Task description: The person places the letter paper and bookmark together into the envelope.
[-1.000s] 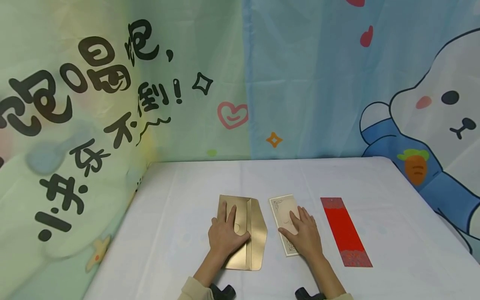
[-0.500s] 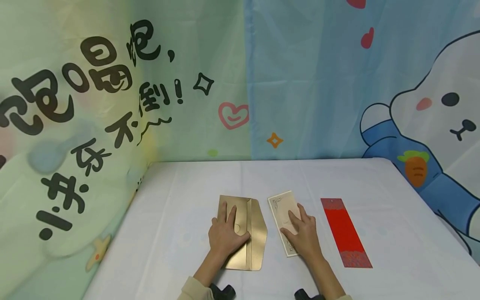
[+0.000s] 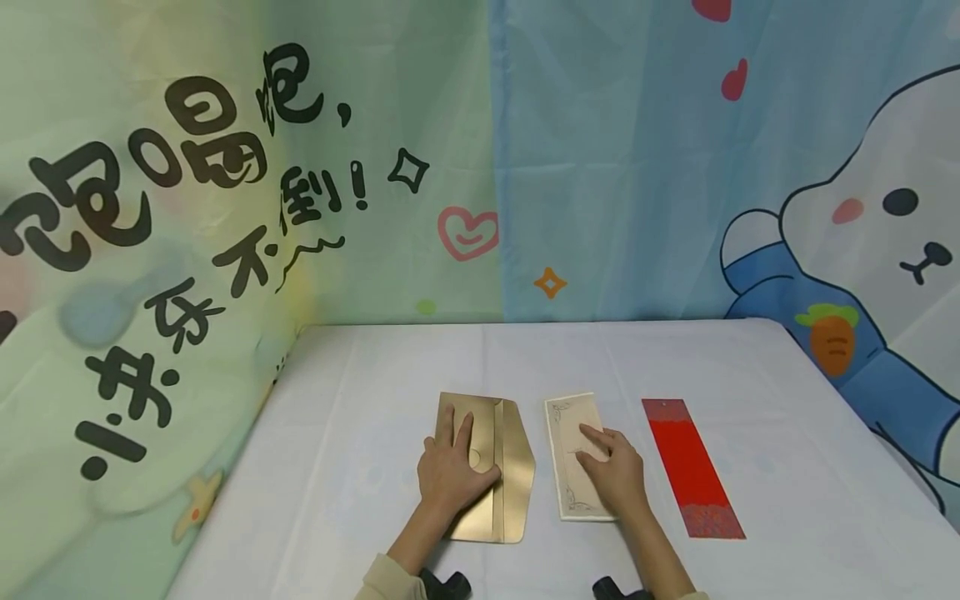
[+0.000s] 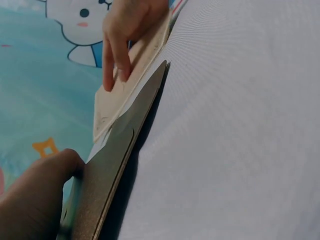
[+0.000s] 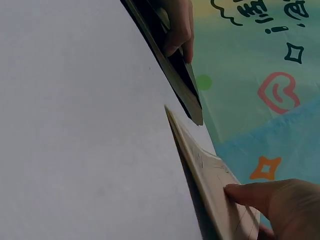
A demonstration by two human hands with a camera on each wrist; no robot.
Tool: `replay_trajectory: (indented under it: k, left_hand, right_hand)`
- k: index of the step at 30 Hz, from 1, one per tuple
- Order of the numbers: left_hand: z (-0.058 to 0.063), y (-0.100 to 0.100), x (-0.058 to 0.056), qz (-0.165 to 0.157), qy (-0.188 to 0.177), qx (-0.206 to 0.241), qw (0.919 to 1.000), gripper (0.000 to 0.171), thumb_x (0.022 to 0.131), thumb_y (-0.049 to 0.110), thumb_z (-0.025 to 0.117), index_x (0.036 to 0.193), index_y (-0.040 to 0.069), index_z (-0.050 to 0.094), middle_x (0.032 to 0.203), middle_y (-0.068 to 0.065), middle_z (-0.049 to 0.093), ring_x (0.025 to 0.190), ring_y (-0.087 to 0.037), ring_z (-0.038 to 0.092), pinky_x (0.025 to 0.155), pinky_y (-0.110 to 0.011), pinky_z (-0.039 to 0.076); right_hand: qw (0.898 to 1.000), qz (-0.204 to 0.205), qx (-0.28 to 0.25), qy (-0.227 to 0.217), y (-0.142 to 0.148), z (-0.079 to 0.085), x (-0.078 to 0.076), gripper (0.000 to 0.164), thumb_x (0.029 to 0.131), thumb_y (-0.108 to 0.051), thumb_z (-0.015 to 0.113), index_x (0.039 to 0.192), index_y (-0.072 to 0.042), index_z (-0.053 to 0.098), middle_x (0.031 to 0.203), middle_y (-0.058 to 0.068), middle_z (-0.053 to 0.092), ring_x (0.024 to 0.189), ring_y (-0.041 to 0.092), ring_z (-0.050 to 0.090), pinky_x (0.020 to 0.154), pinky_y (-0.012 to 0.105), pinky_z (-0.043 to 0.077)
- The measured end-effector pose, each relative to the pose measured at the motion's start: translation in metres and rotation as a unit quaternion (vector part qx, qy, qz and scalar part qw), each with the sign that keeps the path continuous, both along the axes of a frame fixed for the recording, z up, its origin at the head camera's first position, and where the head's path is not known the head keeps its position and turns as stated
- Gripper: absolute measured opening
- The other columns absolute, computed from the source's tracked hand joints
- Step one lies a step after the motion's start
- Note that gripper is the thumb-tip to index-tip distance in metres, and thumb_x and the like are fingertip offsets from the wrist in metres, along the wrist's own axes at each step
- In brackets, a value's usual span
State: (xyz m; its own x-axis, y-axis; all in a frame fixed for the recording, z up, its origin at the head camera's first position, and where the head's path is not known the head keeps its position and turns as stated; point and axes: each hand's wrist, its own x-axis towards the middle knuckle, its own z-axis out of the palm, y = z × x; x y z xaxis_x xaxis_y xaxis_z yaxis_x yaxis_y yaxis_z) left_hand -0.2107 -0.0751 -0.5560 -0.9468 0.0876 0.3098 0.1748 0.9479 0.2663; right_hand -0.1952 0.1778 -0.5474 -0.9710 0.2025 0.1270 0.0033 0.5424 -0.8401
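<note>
A gold envelope [image 3: 486, 500] lies on the white table with its flap unfolded to the right. My left hand [image 3: 450, 471] rests on it, fingers spread across its face and thumb reaching toward the flap crease. To the right lies a cream rectangular card-like piece [image 3: 572, 454] with ornate corner designs; whether it is one sheet or several I cannot tell. On its right half is my right hand [image 3: 617, 475], thumb and forefinger apart and touching its top face. The thumb [image 5: 245, 192] shows against the cream surface in the right wrist view.
A long red strip [image 3: 693, 467] with patterned ends lies to the right of the right hand. Behind the white-covered table [image 3: 375, 358] hangs a printed curtain [image 3: 570, 167] with lettering and a cartoon animal.
The cream piece has turned more upright in view and shifted slightly right. My right hand's thumb and fingers have moved right across its face. The left hand and envelope stay put.
</note>
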Motion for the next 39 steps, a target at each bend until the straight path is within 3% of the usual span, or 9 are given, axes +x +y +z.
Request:
replay_trajectory:
  k: [5,12,14,17,19,21,24,28,39]
  left_hand:
    - [0.001,-0.001,-0.001,0.004,0.000,-0.010,0.9999,0.090,0.062,0.062,0.058,0.141,0.022,0.041,0.149,-0.007,0.026,0.072,-0.025,0.045,0.044,-0.026,0.028]
    - [0.001,-0.001,-0.001,0.002,0.001,-0.010,1.0000,0.090,0.062,0.062,0.058,0.140,0.022,0.041,0.149,-0.007,0.026,0.073,-0.026,0.046,0.044,-0.026,0.029]
    - [0.001,-0.001,0.000,0.002,0.001,-0.005,1.0000,0.090,0.061,0.062,0.059,0.140,0.022,0.042,0.149,-0.008,0.027,0.073,-0.026,0.046,0.045,-0.027,0.030]
    - [0.000,0.000,0.001,0.002,-0.001,0.001,1.0000,0.090,0.061,0.062,0.060,0.140,0.021,0.043,0.149,-0.007,0.027,0.073,-0.026,0.046,0.045,-0.027,0.029]
    - [-0.001,0.000,0.002,0.002,-0.002,0.003,1.0000,0.090,0.060,0.062,0.060,0.140,0.022,0.043,0.149,-0.007,0.026,0.073,-0.026,0.046,0.045,-0.027,0.029]
    - [-0.001,0.000,0.001,0.004,-0.002,0.003,1.0000,0.091,0.060,0.062,0.060,0.140,0.022,0.043,0.149,-0.007,0.026,0.073,-0.026,0.046,0.045,-0.027,0.029]
    - [-0.001,0.000,0.001,0.005,-0.002,0.001,1.0000,0.091,0.060,0.062,0.059,0.140,0.022,0.043,0.149,-0.007,0.027,0.074,-0.026,0.047,0.046,-0.027,0.029]
    - [0.000,0.000,0.001,0.006,-0.003,-0.001,1.0000,0.091,0.060,0.062,0.059,0.140,0.022,0.043,0.149,-0.007,0.027,0.074,-0.026,0.047,0.046,-0.027,0.030]
    - [0.000,0.001,-0.002,0.013,-0.008,-0.005,0.9999,0.091,0.060,0.062,0.058,0.140,0.022,0.043,0.149,-0.007,0.026,0.073,-0.024,0.046,0.046,-0.026,0.030]
  right_hand:
    - [0.998,0.011,-0.066,-0.006,0.001,0.010,0.000,0.044,0.082,-0.006,0.066,0.126,-0.006,0.058,0.128,0.014,0.054,0.124,0.029,0.043,0.098,0.036,0.035]
    - [0.994,0.064,-0.093,0.000,-0.007,0.024,-0.001,0.056,0.082,-0.014,0.069,0.134,-0.010,0.049,0.138,0.011,0.044,0.129,0.029,0.037,0.100,0.039,0.033]
    - [0.989,0.089,-0.118,-0.010,-0.012,0.024,0.000,0.061,0.081,-0.013,0.070,0.137,-0.012,0.045,0.142,0.010,0.039,0.124,0.030,0.043,0.094,0.036,0.040]
    - [0.977,0.115,-0.176,-0.039,-0.019,0.022,0.003,0.065,0.080,-0.007,0.069,0.139,-0.013,0.042,0.136,0.017,0.045,0.108,0.028,0.056,0.078,0.033,0.050]
    - [0.966,0.128,-0.213,-0.063,-0.023,0.019,0.004,0.068,0.080,-0.002,0.068,0.141,-0.014,0.040,0.129,0.022,0.050,0.094,0.027,0.062,0.066,0.031,0.053]
    - [0.958,0.149,-0.234,-0.077,-0.026,0.017,0.005,0.071,0.079,0.002,0.067,0.142,-0.011,0.037,0.120,0.028,0.054,0.090,0.026,0.064,0.064,0.034,0.053]
    - [0.946,0.190,-0.249,-0.087,-0.027,0.014,0.006,0.075,0.078,0.005,0.066,0.144,-0.006,0.031,0.121,0.031,0.052,0.096,0.031,0.062,0.066,0.035,0.053]
    - [0.937,0.224,-0.253,-0.091,-0.029,0.012,0.008,0.077,0.077,0.008,0.066,0.143,0.000,0.027,0.125,0.033,0.046,0.105,0.035,0.057,0.068,0.035,0.052]
    - [0.936,0.227,-0.248,-0.104,-0.032,0.010,0.011,0.078,0.076,0.007,0.067,0.143,0.000,0.027,0.126,0.030,0.047,0.104,0.033,0.058,0.069,0.032,0.052]
